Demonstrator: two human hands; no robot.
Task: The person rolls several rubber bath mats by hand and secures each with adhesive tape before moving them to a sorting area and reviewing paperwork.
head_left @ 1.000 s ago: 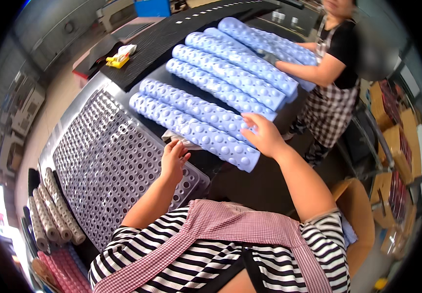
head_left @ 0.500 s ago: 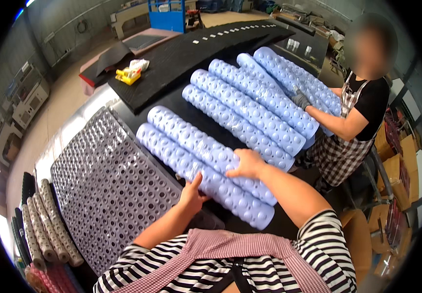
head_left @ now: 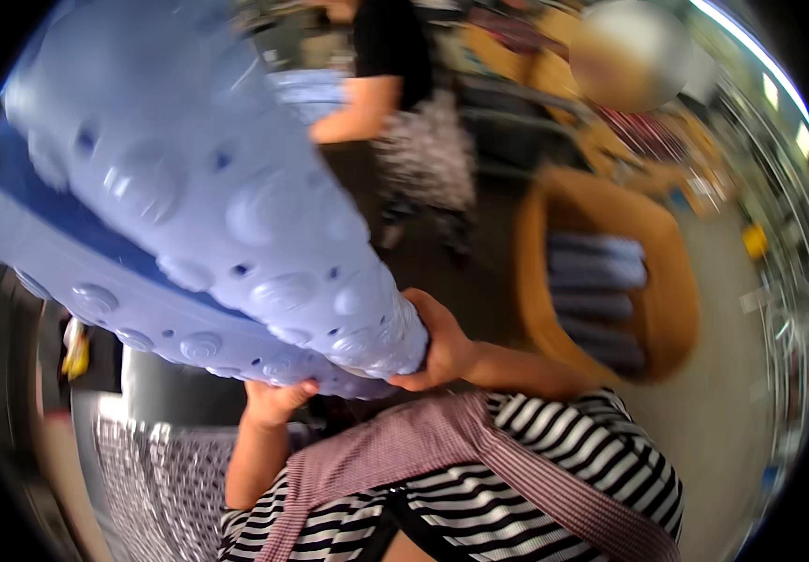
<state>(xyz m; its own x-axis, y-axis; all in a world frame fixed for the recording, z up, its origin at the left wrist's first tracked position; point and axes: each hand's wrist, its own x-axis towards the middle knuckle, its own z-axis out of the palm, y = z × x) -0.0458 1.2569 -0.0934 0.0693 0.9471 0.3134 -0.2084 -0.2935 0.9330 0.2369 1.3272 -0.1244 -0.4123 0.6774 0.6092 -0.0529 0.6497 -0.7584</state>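
Two rolled light-blue bubble mats, an upper roll (head_left: 264, 211) and a lower roll (head_left: 152, 323), are up off the table close in front of me, with a dark gap between them. My right hand (head_left: 440, 345) is wrapped round the near end of the upper roll. Under the near end of the lower roll, my left hand (head_left: 275, 405) grips from below, its thumb along the edge. The far ends of both rolls rise out toward the upper left.
To my right stands a tan bin (head_left: 676, 300) with several grey-blue rolls (head_left: 601, 272) inside. A co-worker (head_left: 414, 122) is beyond the mats, beside more light-blue rolls (head_left: 309, 92). A grey perforated mat (head_left: 156, 478) lies at lower left.
Both hands have lifted the two mat rolls off the table and brought them up close. My view has swung to the right, bringing the tan bin into sight.
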